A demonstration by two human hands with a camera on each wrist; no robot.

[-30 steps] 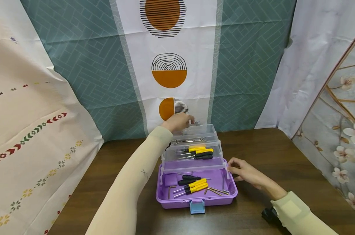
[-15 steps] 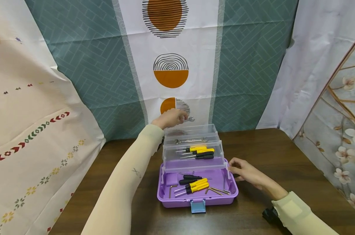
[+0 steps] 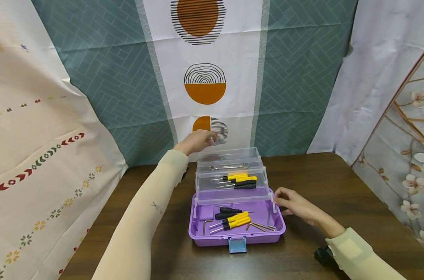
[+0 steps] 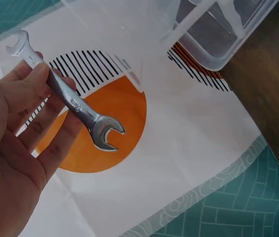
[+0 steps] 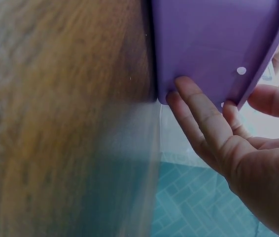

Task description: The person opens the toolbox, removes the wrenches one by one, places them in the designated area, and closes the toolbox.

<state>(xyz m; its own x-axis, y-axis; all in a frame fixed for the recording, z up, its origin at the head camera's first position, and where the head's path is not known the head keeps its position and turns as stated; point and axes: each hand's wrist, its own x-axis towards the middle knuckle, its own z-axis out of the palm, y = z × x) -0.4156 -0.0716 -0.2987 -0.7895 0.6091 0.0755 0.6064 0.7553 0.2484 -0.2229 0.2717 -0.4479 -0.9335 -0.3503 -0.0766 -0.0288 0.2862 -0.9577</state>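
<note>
My left hand (image 3: 197, 140) holds a silver open-ended wrench (image 4: 74, 101), thumb against the fingers, in the left wrist view. It is behind and to the left of the raised clear trays (image 3: 229, 194), apart from them, before the hanging cloth. At the right rear corner of a purple toolbox (image 3: 219, 242), my right hand (image 3: 296, 206) holds the rim. The right wrist view has its thumb at the rim and fingertips (image 5: 186, 84) on the outer wall. Yellow-and-black screwdrivers (image 3: 238, 222), black screwdrivers (image 3: 229, 210) and hex keys (image 3: 259, 226) lie in the toolbox bottom.
In the tiered trays lie another wrench (image 3: 229, 167) and several screwdrivers (image 3: 245, 181). A blue latch (image 3: 237, 245) hangs at the toolbox front. The brown wooden table (image 3: 303, 171) ends at patterned cloths (image 3: 296, 97) behind and at both sides.
My left hand has moved left with the wrench, away from above the top tray. The right hand stays at the toolbox corner. The head view has shifted slightly.
</note>
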